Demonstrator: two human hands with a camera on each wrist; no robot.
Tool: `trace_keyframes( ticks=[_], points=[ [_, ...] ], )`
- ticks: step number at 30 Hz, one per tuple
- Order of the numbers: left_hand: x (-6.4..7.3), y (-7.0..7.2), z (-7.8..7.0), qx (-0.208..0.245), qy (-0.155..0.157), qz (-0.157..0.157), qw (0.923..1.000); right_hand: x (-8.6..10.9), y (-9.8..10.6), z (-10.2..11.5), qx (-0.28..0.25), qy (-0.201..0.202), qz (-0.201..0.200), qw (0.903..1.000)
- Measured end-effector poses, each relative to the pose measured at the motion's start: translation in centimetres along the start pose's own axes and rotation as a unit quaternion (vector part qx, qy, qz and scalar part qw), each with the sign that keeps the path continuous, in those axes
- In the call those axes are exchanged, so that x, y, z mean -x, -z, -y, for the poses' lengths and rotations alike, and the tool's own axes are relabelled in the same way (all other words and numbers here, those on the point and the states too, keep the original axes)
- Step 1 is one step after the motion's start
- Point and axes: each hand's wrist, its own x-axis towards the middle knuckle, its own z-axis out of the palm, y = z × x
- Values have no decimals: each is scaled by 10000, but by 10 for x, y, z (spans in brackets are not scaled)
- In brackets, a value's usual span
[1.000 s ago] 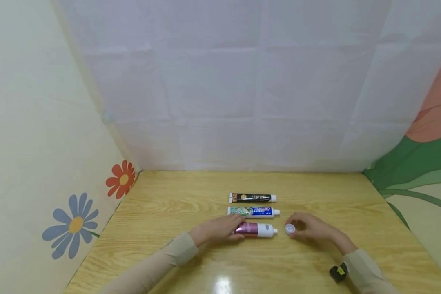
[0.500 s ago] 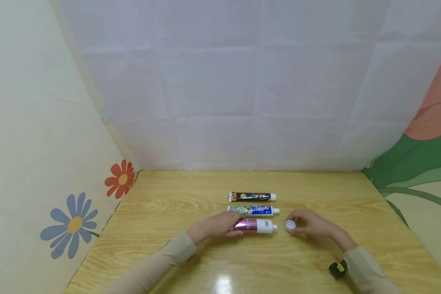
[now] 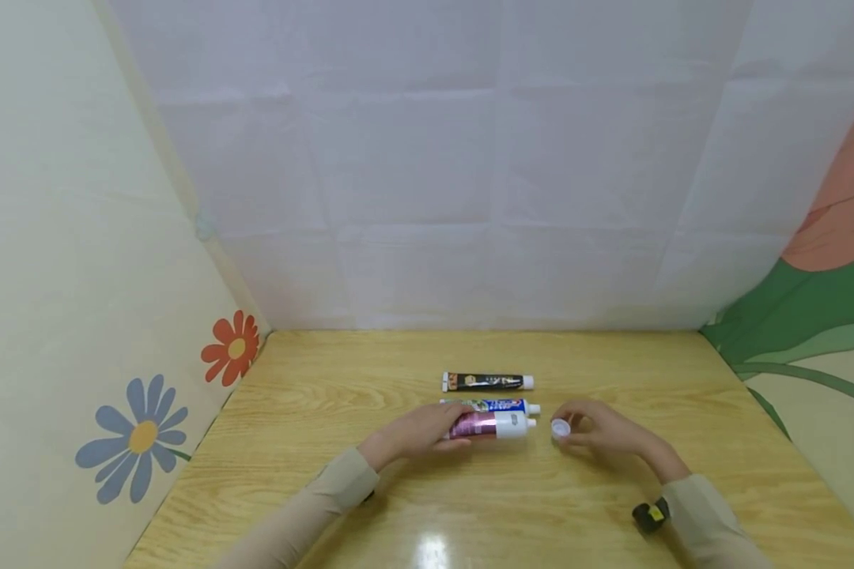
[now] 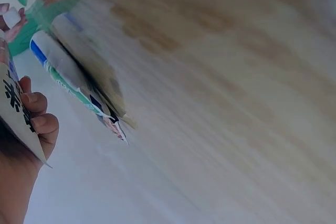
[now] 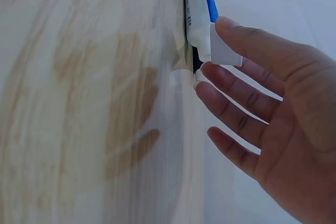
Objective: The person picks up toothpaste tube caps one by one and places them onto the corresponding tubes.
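My left hand (image 3: 418, 431) grips a purple and white toothpaste tube (image 3: 475, 425) by its tail end, the bare nozzle pointing right. In the left wrist view black lettering shows on this tube (image 4: 16, 100), raised off the tabletop. Between thumb and fingertips, my right hand (image 3: 605, 433) pinches a white cap (image 3: 560, 429), just right of the nozzle. The right wrist view has the cap (image 5: 224, 48) side-on. Behind the held tube lies a blue and green toothpaste tube (image 3: 510, 405), partly covered by it in the head view. Farther back lies a black toothpaste tube (image 3: 487, 382) with its white cap on.
The wood-grain table (image 3: 313, 379) runs back to a white sheet (image 3: 427, 197) hanging behind it. Walls with painted flowers stand on the left and right. A small black device (image 3: 650, 515) sits at the right cuff.
The purple and white tube has risen and shifted away from the person with the left hand, now overlapping the blue and green tube. The right hand with the cap has shifted slightly the same way.
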Motion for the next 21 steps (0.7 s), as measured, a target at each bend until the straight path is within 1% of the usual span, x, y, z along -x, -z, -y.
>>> trace_keyframes(
  ticks=[4, 9, 12, 15, 21],
  points=[
    [0, 4, -1, 261, 41, -69, 9996, -1, 1, 1, -61, 100, -56, 9999],
    [0, 6, 0, 352, 132, -158, 9992, -5, 2, 1, 65, 440, -241, 9987],
    [-1, 8, 0, 393, 122, -246, 9988, -7, 3, 1, 121, 607, -354, 9975],
    [-2, 9, 0, 477, 88, -294, 9984, -9, 5, 2, 120, 646, -436, 9969],
    [-3, 16, -3, 653, 136, -258, 9974, -14, 9, 7, 168, 733, -572, 9955]
  ],
)
